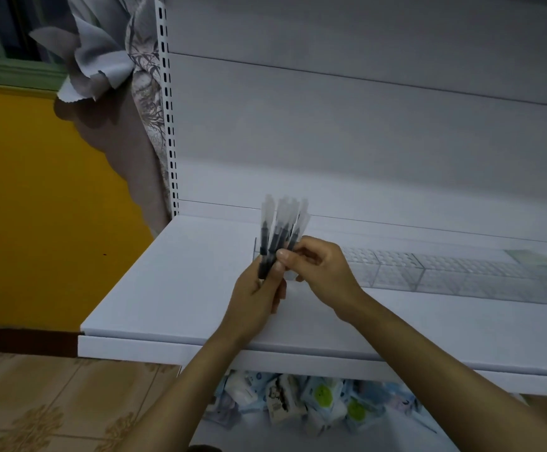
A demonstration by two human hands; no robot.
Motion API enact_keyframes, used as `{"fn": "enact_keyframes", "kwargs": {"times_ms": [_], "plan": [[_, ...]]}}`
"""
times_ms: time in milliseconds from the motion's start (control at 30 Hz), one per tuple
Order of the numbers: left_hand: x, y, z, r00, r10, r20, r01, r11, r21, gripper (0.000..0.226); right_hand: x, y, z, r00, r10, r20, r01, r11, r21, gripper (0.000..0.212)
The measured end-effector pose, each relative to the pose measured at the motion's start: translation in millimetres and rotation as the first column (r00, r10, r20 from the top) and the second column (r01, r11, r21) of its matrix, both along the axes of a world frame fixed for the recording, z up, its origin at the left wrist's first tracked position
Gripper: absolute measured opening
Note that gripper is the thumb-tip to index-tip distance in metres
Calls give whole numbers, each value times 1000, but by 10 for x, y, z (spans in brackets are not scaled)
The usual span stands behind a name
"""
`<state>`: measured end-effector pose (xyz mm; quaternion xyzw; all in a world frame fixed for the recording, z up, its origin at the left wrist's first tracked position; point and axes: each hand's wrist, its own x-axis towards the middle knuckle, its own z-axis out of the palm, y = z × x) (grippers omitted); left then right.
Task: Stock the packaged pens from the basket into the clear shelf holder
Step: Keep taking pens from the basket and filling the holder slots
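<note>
Broad white shelf (167,288) under the clear holder (445,272), carrying it along the back right. Holder long and split into compartments, with no pens inside as far as can be seen; left end hidden behind the hands. Well below the holder, on a lower level, a heap of small packets (298,399); no basket in sight.

Just in front of the holder's left end, left hand (259,298), fingers wrapped round the lower ends of a fanned bundle of packaged pens (280,233). Close beside it, right hand (321,269), fingers (285,256) pinching one pen of the bundle, apparently to draw it out. Pens upright above the holder's left end, not yet in it.

Judged early in the job: handful in hand, nothing visibly stocked, every pen left to slot in.
</note>
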<state>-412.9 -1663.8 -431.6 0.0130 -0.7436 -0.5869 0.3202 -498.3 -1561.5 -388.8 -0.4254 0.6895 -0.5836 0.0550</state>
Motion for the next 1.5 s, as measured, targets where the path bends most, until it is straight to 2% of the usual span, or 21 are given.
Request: {"fn": "enact_keyframes", "kwargs": {"times_ms": [133,267,367,433,500,533,600,767,933,1100,1300,1500], "plan": [[-3,-15,-15,1000,1,2,-1,1000,31,34,-53,65,94,998,-14,67,17,999,-36,9],[-21,-39,-7,1000,16,-3,-15,998,64,25,-79,117,60,989,-6,146,4,1000,9,12],[-40,-42,-27,997,71,-31,-68,993,101,26,-64,106,58,977,-9,212,21,998,-52,16],[-54,-51,-57,981,188,-47,-178,971,158,25,-123,72,134,931,-120,344,192,964,-184,24],[-69,-77,-71,946,321,-57,-292,913,285,22,-246,51,230,871,-289,396,413,868,-277,22],[-77,-94,-70,930,365,-48,-326,876,354,22,-311,44,246,857,-381,347,481,832,-277,19],[-93,-119,-57,917,400,6,-364,828,426,27,-385,23,212,861,-459,218,503,833,-232,13],[-135,-129,-83,932,360,53,-353,859,370,22,-352,-66,63,905,-424,27,420,886,-195,20],[-129,-135,-87,937,345,43,-335,864,375,21,-330,-141,-64,876,-465,-126,438,878,-194,30],[-138,-132,-83,938,345,30,-329,864,382,21,-331,-172,-63,861,-495,-115,433,834,-342,25],[-148,-143,-101,934,356,34,-343,866,365,18,-397,-239,-159,843,-473,-255,466,880,-89,22],[-143,-130,-97,927,371,48,-363,861,357,22,-415,-256,-161,811,-530,-248,549,836,8,17]]}}
